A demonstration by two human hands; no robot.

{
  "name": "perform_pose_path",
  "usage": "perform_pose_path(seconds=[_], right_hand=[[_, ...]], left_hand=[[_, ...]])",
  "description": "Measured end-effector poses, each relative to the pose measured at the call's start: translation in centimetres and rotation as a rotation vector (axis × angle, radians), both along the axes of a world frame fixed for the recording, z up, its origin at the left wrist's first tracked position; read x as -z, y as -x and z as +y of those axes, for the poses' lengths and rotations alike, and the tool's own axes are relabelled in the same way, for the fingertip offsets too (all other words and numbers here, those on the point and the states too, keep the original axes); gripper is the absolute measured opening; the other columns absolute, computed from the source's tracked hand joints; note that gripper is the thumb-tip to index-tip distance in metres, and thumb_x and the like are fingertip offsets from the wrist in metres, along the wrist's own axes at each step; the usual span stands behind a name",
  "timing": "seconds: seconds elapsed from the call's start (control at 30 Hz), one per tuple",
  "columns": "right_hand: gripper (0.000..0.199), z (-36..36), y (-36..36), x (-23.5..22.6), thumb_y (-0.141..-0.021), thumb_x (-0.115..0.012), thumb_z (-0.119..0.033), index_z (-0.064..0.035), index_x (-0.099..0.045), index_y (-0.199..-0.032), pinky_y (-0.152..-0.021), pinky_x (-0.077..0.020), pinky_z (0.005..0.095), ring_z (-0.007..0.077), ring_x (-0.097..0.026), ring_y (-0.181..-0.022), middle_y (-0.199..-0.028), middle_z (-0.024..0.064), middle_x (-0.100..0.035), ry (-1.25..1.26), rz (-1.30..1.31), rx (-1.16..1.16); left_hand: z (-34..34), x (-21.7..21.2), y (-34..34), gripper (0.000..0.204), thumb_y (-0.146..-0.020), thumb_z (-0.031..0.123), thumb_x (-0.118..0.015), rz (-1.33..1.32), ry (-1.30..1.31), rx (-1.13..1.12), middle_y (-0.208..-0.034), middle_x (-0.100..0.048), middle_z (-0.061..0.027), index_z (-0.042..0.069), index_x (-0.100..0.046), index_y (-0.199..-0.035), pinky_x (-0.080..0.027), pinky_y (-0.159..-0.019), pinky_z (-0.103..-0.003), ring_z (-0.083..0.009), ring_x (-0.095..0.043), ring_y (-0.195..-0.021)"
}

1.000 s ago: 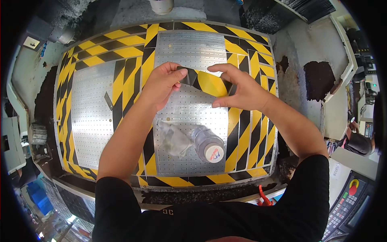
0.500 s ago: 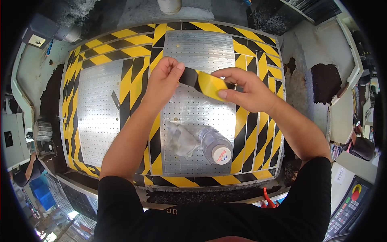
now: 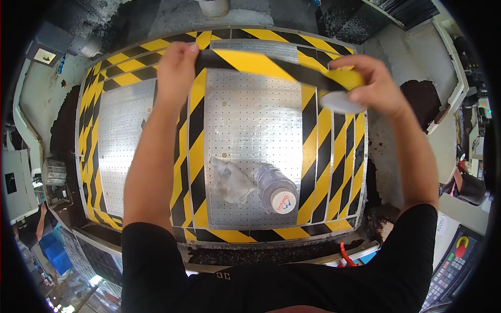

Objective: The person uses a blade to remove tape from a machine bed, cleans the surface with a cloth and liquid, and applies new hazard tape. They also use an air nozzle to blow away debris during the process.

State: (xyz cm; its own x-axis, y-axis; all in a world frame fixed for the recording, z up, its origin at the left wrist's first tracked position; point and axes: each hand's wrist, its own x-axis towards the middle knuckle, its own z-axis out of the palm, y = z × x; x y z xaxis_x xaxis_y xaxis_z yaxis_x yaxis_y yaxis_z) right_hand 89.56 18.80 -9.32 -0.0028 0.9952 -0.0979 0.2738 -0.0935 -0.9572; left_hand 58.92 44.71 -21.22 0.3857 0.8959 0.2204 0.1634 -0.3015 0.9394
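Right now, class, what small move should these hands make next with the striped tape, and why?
Probably lower the stretched tape strip onto the plate's far edge. The left hand pinches its free end, the right hand holds the roll, and the strip hangs taut above the plate.

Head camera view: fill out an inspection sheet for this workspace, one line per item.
Surface: perforated metal plate edged and divided by yellow-black striped tape.
Job's things: tape strip stretched between both hands; tape roll in the right hand.
Clutter: plastic bottle and crumpled clear plastic lying on the plate.
Hands: left hand pinches the strip's free end; right hand grips the roll.
Cables: nothing seen.
Surroundings: dark debris on the right ledge; control panel lower right; another person at far right.
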Motion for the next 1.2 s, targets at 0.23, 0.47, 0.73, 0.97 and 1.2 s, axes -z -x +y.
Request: perform_pose_path(seconds=[0.23,0.47,0.73,0.97,1.2], right_hand=[[0.056,5.6,-5.0,0.9,-0.082,-0.073,-0.019,-0.0131,-0.058,-0.135,-0.089,-0.0525,0.0301,0.0196,-0.066,-0.099,-0.111,0.0099,-0.066,-0.043,-0.985,-0.049],[0.053,7.4,-5.1,5.4,-0.095,-0.06,-0.02,-0.0396,-0.05,-0.143,-0.087,-0.0544,0.0344,0.0236,-0.064,-0.098,-0.112,0.0074,-0.057,-0.088,-1.551,-0.148],[0.052,8.1,-3.4,6.3,-0.095,-0.059,-0.019,-0.0426,-0.052,-0.141,-0.089,-0.0524,0.0313,0.0225,-0.059,-0.108,-0.11,0.0077,-0.059,0.071,-1.758,-0.238],[0.057,8.1,-2.7,7.2,-0.093,-0.059,-0.01,-0.0416,-0.054,-0.14,-0.092,-0.0501,0.0339,0.024,-0.059,-0.108,-0.115,0.0089,-0.061,0.096,-1.838,-0.232],[0.053,8.2,-3.1,7.7,-0.091,-0.063,-0.012,-0.0397,-0.059,-0.136,-0.094,-0.0455,0.0341,0.0229,-0.059,-0.108,-0.114,0.0078,-0.062,0.023,-1.761,-0.199]], left_hand=[[5.5,1.8,-2.3,0.028,-0.095,0.028,-0.064,0.306,0.032,-0.05,-0.081,-0.067,-0.0092,0.004,-0.062,-0.108,-0.049,-0.061,-0.033,-0.0177,-0.06,-0.067],[6.5,1.2,-5.2,0.043,-0.091,0.01,-0.067,0.315,0.259,0.225,-0.095,-0.07,-0.0093,0.004,-0.05,-0.13,-0.055,-0.069,-0.027,-0.0138,-0.065,-0.076],[7.8,1.4,-4.8,0.026,-0.09,0.022,-0.07,0.623,0.096,0.224,-0.091,-0.07,-0.0086,0.004,-0.064,-0.108,-0.051,-0.071,-0.031,-0.0178,-0.063,-0.078],[7.9,2.5,-4.9,0.018,-0.09,0.024,-0.072,0.667,0.037,0.203,-0.076,-0.057,-0.0011,0.006,-0.069,-0.093,-0.041,-0.064,-0.03,-0.013,-0.048,-0.072],[8.8,2.6,-4.8,0.02,-0.089,0.023,-0.074,0.675,0.108,0.248,-0.076,-0.059,0.0008,0.005,-0.071,-0.095,-0.041,-0.064,-0.029,-0.0112,-0.049,-0.07]])
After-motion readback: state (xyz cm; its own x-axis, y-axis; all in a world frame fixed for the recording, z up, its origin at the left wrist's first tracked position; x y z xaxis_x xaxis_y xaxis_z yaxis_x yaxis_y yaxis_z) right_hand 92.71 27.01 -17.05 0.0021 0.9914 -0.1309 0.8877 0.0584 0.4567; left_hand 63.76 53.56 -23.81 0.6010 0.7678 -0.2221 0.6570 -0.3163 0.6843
